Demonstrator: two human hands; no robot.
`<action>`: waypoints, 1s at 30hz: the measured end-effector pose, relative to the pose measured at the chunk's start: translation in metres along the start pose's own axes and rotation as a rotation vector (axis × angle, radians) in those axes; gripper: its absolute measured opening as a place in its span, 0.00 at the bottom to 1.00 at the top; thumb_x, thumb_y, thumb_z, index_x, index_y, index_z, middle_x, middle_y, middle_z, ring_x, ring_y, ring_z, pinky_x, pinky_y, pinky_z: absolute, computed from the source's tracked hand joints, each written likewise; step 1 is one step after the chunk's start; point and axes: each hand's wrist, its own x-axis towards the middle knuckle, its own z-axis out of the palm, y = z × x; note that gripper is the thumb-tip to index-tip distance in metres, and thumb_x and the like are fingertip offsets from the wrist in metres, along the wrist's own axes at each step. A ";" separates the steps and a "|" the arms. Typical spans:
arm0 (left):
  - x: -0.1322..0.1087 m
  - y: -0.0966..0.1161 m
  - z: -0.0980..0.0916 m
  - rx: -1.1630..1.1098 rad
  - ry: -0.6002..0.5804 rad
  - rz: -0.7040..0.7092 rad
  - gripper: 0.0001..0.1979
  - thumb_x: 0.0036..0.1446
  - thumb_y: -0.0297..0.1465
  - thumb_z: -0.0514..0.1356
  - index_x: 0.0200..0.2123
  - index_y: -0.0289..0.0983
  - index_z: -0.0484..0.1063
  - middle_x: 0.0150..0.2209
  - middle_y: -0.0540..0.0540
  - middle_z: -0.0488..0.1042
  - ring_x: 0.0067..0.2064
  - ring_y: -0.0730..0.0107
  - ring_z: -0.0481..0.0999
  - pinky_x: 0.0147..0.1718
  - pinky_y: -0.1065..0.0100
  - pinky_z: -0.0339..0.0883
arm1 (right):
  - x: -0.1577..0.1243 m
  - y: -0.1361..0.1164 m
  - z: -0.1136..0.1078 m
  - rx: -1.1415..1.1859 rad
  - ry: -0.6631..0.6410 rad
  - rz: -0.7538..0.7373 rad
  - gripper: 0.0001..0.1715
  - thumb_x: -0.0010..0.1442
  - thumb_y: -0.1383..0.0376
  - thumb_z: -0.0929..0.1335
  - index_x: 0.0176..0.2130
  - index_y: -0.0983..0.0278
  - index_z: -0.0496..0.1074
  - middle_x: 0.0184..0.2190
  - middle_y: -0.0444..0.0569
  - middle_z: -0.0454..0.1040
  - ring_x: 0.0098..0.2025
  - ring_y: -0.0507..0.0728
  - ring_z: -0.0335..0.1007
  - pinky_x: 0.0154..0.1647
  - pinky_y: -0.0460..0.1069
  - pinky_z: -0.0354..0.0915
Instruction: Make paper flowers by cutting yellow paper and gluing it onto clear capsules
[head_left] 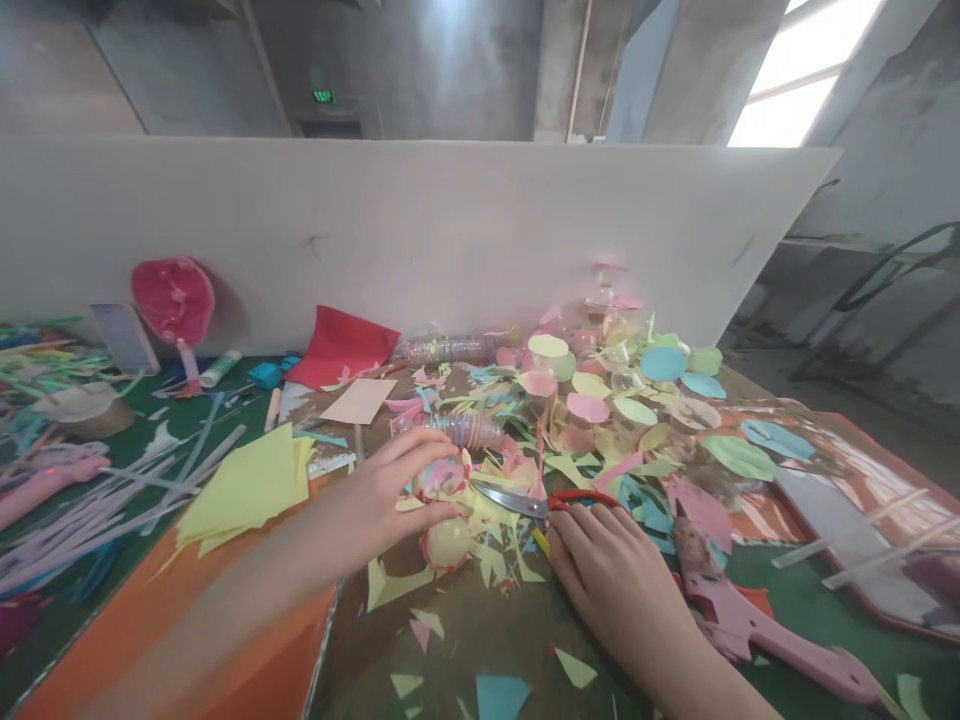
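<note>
Here, left hand (pixel 379 505) clasping ball (pixel 441 477) just left of scissors (pixel 517 500) gripped by right hand (pixel 604 575); paper scraps (pixel 600 425) beyond, barer bench (pixel 465 640) nearer.

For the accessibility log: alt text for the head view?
A person's left hand holds a small paper-covered ball while the right hand touches red-handled scissors, on a table littered with coloured paper scraps and circles. A yellow paper stack lies to the left, a pink glue gun to the right.
</note>
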 end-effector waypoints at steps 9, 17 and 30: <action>-0.004 0.005 0.002 -0.049 -0.042 -0.019 0.21 0.60 0.50 0.56 0.54 0.50 0.66 0.61 0.48 0.62 0.55 0.55 0.71 0.52 0.59 0.67 | -0.003 0.004 0.007 0.012 -0.026 0.062 0.12 0.67 0.69 0.58 0.41 0.65 0.70 0.32 0.52 0.73 0.38 0.61 0.71 0.40 0.55 0.63; -0.018 0.026 0.020 -0.097 -0.091 0.162 0.23 0.61 0.43 0.59 0.59 0.52 0.61 0.63 0.48 0.62 0.61 0.58 0.66 0.58 0.60 0.64 | 0.002 -0.010 -0.015 0.520 -0.061 0.135 0.20 0.69 0.61 0.59 0.59 0.60 0.60 0.47 0.54 0.74 0.48 0.60 0.71 0.44 0.54 0.70; -0.023 0.039 0.039 -0.271 -0.180 0.084 0.32 0.58 0.44 0.62 0.63 0.56 0.54 0.65 0.48 0.60 0.63 0.53 0.65 0.55 0.56 0.68 | 0.010 -0.019 -0.031 1.313 -0.268 0.522 0.14 0.66 0.55 0.62 0.40 0.62 0.69 0.30 0.44 0.71 0.33 0.53 0.68 0.35 0.47 0.66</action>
